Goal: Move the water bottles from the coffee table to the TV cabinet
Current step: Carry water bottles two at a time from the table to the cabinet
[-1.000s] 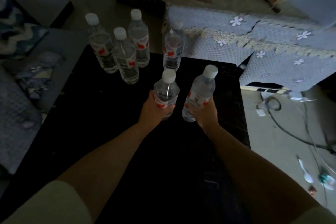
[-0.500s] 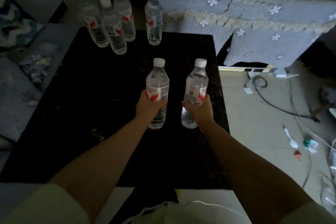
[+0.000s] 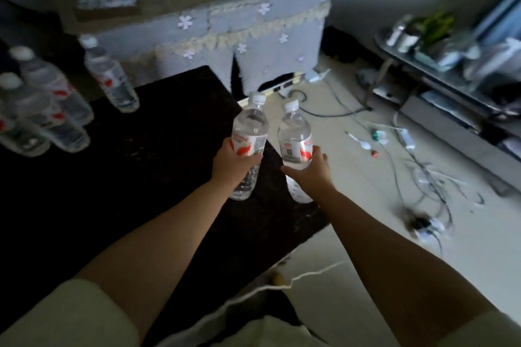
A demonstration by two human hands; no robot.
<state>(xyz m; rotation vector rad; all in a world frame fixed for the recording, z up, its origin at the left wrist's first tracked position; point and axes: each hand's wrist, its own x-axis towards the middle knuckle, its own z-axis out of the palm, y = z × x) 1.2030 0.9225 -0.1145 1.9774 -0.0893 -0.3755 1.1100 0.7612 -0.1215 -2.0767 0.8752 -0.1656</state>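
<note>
2 clear water-filled bottles, 1 gripped in left hand (image 3: 231, 167), 1 in right hand (image 3: 311, 170), above coffee table (image 3: 135, 177)

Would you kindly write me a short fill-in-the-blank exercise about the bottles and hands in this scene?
1. Each of the two hands, left hand and right hand, holds ____ bottle.
2. The held bottles' caps are ____ in colour.
3. The bottles left on the coffee table number ____.
4. Cables lie across the ____.

Missing words: one; white; four; floor
</note>
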